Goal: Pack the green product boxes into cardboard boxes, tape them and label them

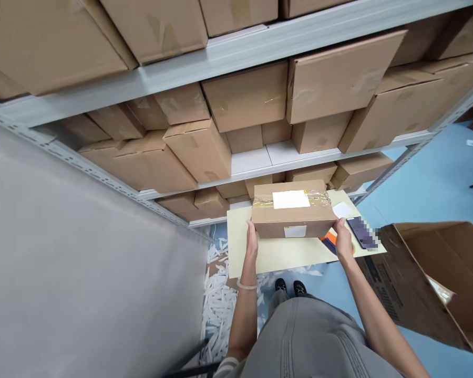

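A taped cardboard box (268, 212) is held level in front of me, above a pale yellow tabletop (276, 257). White labels are stuck on its top and on the side facing me, and clear tape runs along the top. My left hand (252, 239) grips the box's left end, and my right hand (342, 240) grips its right end near the lower corner. The fingers are partly hidden behind the box. Beside my right hand, an orange and dark blue object (329, 241) lies on the tabletop, partly covered. A phone (360, 232) rests farther right.
Metal shelving (236, 176) full of cardboard boxes stands ahead. A grey wall (102, 262) closes off the left. At right, a large open carton (410, 283) stands against the table's edge. White paper strips (220, 304) litter the blue floor.
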{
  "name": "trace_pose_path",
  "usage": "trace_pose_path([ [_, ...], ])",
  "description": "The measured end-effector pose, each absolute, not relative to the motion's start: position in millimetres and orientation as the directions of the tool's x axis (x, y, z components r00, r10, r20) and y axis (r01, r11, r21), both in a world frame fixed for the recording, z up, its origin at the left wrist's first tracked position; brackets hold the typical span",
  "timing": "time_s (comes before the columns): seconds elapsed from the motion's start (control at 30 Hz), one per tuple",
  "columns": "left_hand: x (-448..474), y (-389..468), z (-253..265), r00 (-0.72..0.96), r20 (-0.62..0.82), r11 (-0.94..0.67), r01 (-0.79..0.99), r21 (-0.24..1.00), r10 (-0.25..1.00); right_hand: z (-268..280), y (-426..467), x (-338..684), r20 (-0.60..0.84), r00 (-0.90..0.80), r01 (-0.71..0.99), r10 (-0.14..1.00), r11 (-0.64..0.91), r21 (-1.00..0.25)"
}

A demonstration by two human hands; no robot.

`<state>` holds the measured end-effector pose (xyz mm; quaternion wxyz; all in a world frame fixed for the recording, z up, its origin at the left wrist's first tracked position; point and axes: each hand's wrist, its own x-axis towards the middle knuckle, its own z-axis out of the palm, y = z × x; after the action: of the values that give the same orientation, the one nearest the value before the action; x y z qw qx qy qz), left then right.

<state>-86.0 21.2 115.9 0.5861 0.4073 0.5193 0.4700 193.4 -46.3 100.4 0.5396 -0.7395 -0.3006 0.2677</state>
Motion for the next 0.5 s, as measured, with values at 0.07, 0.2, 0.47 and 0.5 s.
trace_pose_path([
  [0.07, -76, 23, 122, 0.086, -0.206, 0.218, -0.166, 0.962, 0.975, 111, -60, 198, -0.072, 0.717, 0.178, 0.693, -0.282, -0.943],
  [0.2, -51, 27, 133, 0.201, -0.158, 0.187, -0.136, 0.973, 0.967, 131, -90, 212, 0.003, 0.786, 0.3, 0.619, -0.376, -0.877],
  [0.47, 23, 25, 160, 0.411, -0.103, 0.144, -0.07, 0.987, 0.906, 160, -147, 252, 0.146, 0.888, 0.348, 0.435, -0.43, -0.833],
  [0.5, 34, 22, 163, 0.428, -0.096, 0.137, -0.068, 0.988, 0.899, 162, -154, 257, 0.165, 0.894, 0.353, 0.416, -0.43, -0.831],
])
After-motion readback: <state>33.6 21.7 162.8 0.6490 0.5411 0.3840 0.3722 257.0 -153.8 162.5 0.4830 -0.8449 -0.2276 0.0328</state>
